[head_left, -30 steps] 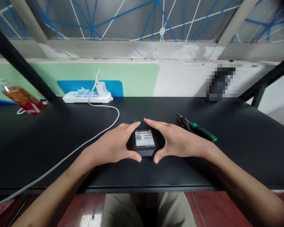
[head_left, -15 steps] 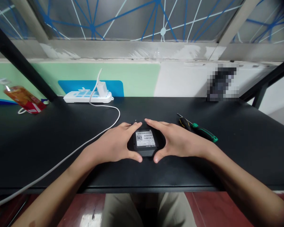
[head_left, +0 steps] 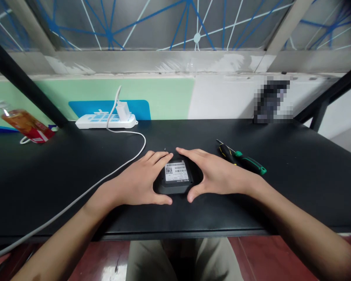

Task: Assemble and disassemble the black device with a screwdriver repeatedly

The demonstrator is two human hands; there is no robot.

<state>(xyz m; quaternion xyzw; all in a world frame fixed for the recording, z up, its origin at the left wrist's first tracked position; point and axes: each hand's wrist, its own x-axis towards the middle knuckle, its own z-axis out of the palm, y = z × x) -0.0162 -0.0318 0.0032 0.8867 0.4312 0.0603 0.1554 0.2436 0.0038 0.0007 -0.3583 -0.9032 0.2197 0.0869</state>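
A black box-shaped device [head_left: 175, 189] with a white printed label [head_left: 176, 171] on top lies on the black table [head_left: 175, 216], near its front edge. Around its left side curves my left hand [head_left: 143, 177], thumb and fingers spread apart. My right hand [head_left: 213, 171] is likewise spread beside the right side, its thumb near the device's front right corner. Whether the palms touch the device cannot be made out. Part of its far side is hidden by my fingers.
Two screwdrivers, one black and yellow [head_left: 226, 153], one green and black [head_left: 253, 164], lie right of my right hand. A white power strip [head_left: 105, 121] with a cable [head_left: 117, 170] is at the back left. A bottle [head_left: 27, 124] leans at the far left. A pixelated dark object [head_left: 269, 102] stands back right.
My left thumb has shifted slightly left, away from the device's front, showing more of its front side. The whole view has shifted slightly. Both hands stay spread around the device.
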